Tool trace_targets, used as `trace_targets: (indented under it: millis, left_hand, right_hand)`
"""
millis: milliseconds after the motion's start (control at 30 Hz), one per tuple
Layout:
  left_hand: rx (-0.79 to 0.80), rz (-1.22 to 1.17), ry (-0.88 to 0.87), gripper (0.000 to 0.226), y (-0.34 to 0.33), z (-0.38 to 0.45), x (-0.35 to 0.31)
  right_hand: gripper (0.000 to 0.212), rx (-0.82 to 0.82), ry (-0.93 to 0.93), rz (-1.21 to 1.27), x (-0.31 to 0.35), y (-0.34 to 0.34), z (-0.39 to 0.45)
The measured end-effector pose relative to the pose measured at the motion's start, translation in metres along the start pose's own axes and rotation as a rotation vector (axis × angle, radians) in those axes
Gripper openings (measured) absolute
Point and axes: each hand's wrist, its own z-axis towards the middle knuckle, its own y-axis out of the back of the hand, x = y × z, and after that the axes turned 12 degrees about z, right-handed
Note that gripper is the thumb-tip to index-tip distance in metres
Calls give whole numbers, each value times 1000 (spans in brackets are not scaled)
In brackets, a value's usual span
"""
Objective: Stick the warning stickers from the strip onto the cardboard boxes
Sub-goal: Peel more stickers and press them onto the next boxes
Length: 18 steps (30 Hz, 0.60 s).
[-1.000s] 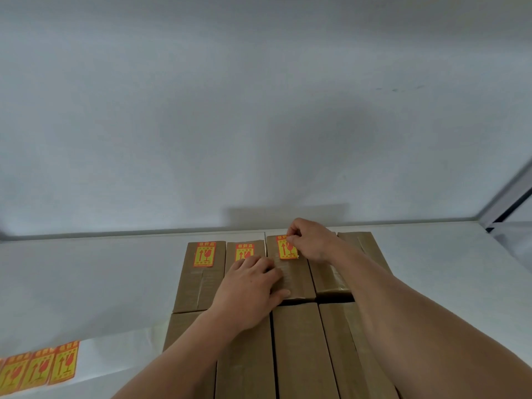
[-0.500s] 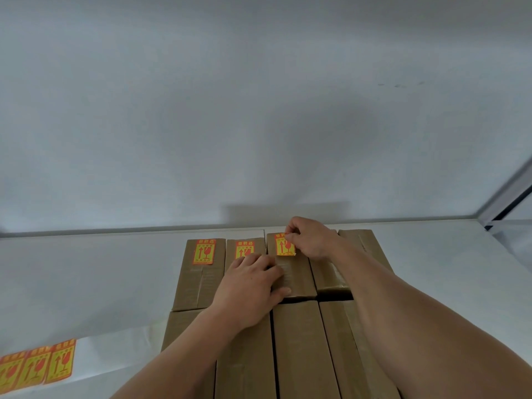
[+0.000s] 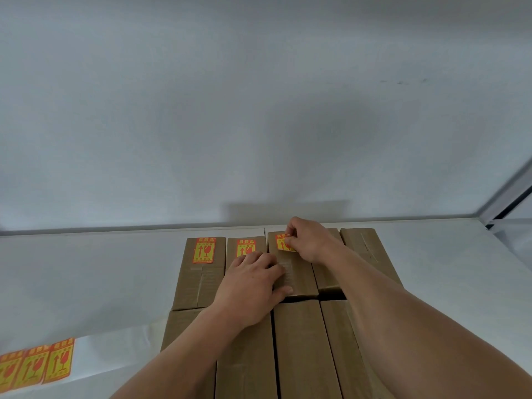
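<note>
Head view only. Landmark: third box (image 3: 290, 269) in the far row of cardboard boxes, counting from the left.

Right hand (image 3: 312, 243) sits on the far end of that box, fingers curled and pinching or pressing the third sticker (image 3: 283, 244). Whether it grips an edge or just pushes down, I cannot tell; most of the sticker's right side is under the fingers. Its lower corner looks slightly lifted, so I judge it not fully stuck.

Left hand (image 3: 253, 280) lies flat, fingers spread and holding nothing, straddling the seam between that box and the one to its left, bracing both.

Left of the landmark: two boxes already labelled, first sticker (image 3: 204, 250) and second sticker (image 3: 245, 248) (the second partly hidden by left fingertips). Right of it: two bare boxes in the same row; nearest one (image 3: 326, 272) is mostly under the right forearm. The near row, towards the person, is all bare.

Sticker strip (image 3: 37, 364) lies on the white table (image 3: 86, 283), well to the left of the landmark and nearer the person, at the frame edge.

Key relation: sticker's long axis runs along the box's length, away from the person, directly under the right fingers. For the next sticker, the left hand is nearer the strip.
</note>
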Motion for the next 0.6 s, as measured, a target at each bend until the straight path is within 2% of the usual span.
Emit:
trace_targets:
  millis: [167, 267, 333, 467, 600]
  left_hand:
    - [-7, 19, -1, 50, 1, -1, -1]
    - [-13, 20, 0, 50, 1, -2, 0]
    - [-15, 21, 2, 51, 1, -2, 0]
    - [-15, 24, 2, 51, 0, -2, 0]
    - [-22, 21, 5, 50, -1, -3, 0]
  right_hand:
    - [21, -109, 36, -27, 1, -4, -4]
    - [22, -176, 167, -144, -2, -4, -8]
    - [28, -158, 228, -226, -8, -4, -12]
    - [50, -82, 170, -279, -19, -4, -23]
    - [55, -77, 122, -313, -19, -7, -26]
